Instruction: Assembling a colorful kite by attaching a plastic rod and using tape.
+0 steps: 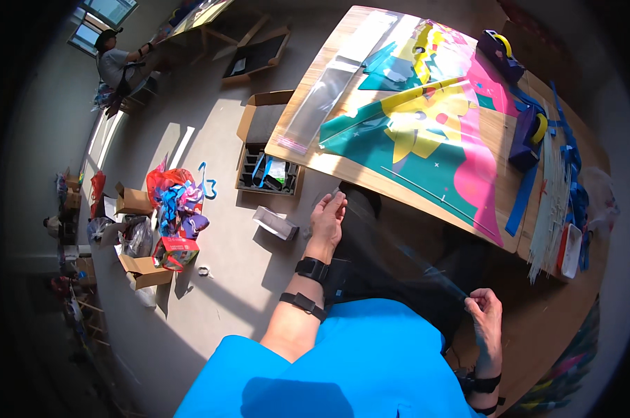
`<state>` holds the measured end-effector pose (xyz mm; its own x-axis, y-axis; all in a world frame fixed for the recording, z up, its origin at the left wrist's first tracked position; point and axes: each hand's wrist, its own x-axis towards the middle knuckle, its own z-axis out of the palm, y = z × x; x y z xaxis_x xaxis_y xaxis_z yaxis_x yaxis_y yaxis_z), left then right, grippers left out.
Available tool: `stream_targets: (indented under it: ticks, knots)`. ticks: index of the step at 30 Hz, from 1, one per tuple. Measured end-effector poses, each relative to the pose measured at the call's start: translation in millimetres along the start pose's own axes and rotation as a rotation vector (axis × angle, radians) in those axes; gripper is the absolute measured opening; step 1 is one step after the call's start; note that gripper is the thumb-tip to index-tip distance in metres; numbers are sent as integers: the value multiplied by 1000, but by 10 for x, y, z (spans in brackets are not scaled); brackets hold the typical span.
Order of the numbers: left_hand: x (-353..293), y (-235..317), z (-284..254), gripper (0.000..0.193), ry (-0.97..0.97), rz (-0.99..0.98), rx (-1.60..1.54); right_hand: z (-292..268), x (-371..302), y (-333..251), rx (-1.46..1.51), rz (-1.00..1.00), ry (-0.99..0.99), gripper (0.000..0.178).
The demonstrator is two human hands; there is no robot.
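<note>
A long clear plastic sleeve stretches in front of me, below the table's near edge. One end is pinched in my left hand, its fingers closed. My right hand grips the other end, lower down and to the right. The middle of the sleeve is hard to see against the dark background. On the wooden table lies a triangular printed sheet in teal, yellow and pink, with a thin white rod on it. More clear sleeves lie along the table's left side.
Two tape dispensers, blue ribbons and a bundle of white rods occupy the table's right side. An open cardboard box and a small white box stand on the floor. Farther left are colourful bags. Another person sits far left.
</note>
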<state>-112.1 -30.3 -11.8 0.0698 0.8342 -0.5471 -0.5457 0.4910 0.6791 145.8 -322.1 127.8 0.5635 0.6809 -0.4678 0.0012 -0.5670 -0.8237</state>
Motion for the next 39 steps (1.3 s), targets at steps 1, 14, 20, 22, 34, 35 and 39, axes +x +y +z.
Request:
stream_targets:
  ticks: [1, 14, 20, 22, 34, 35, 39]
  knots:
    - [-3, -5, -29, 23, -43, -4, -4, -7, 4, 5, -2, 10, -2, 13]
    - [-166, 161, 119, 18, -189, -14, -70, -101, 58, 142, 30, 100, -29, 10]
    - [-253, 193, 338, 18, -135, 139, 221, -198, 162, 68, 55, 107, -10, 7]
    - [-223, 177, 313, 19, -112, 217, 310, -229, 281, 65, -73, 13, 41, 6]
    - [43, 150, 704, 14, 79, 232, 205, -402, 852, -19, 45, -12, 199, 13]
    - [31, 146, 711, 13, 47, 161, 170, -417, 880, -6, 53, -8, 172, 12]
    - [-2, 138, 625, 13, -81, -26, 105, -449, 947, 146, 27, 13, 201, 9]
